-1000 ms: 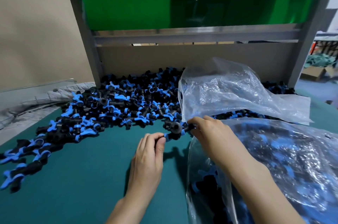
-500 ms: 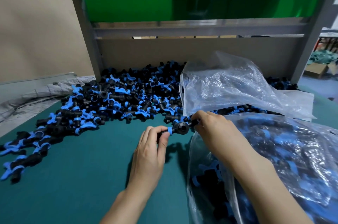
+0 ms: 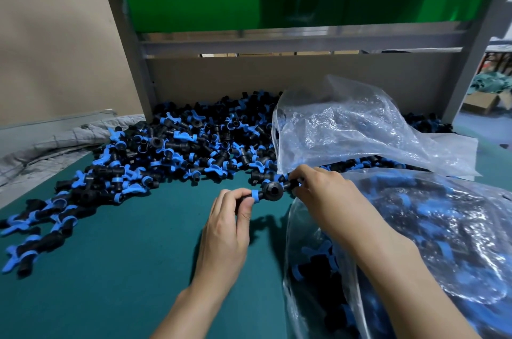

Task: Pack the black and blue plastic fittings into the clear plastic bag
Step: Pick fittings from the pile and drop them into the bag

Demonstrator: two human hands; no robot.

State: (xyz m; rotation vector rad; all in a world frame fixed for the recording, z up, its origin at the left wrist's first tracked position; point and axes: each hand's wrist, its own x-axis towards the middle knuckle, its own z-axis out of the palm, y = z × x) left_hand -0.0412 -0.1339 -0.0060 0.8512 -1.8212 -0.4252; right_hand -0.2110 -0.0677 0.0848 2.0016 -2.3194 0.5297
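Both hands meet over the teal surface (image 3: 116, 269), sharing one black and blue fitting (image 3: 273, 191) between them. The left hand (image 3: 225, 230) pinches the fitting's left stub, thumb and forefinger pressed on the black end just beside a blue ring. The right hand (image 3: 324, 194) grips the opposite end, its fingers (image 3: 297, 175) curled tight around it — the tips are partly hidden behind the fitting, so the exact hold is hard to read. The fitting hangs just above the surface, its round black socket facing the camera, right at the mouth of the clear plastic bag (image 3: 415, 255).

That bag lies at the right, under the right forearm, already holding many fittings seen dimly through the film. Behind it a second clear bag (image 3: 346, 131) stands crumpled and puffed up, resting on the loose pile of fittings (image 3: 171, 156) — the pile spreads from the back board down along the left of the surface. A grey cloth (image 3: 41, 150) lies at the far left edge.
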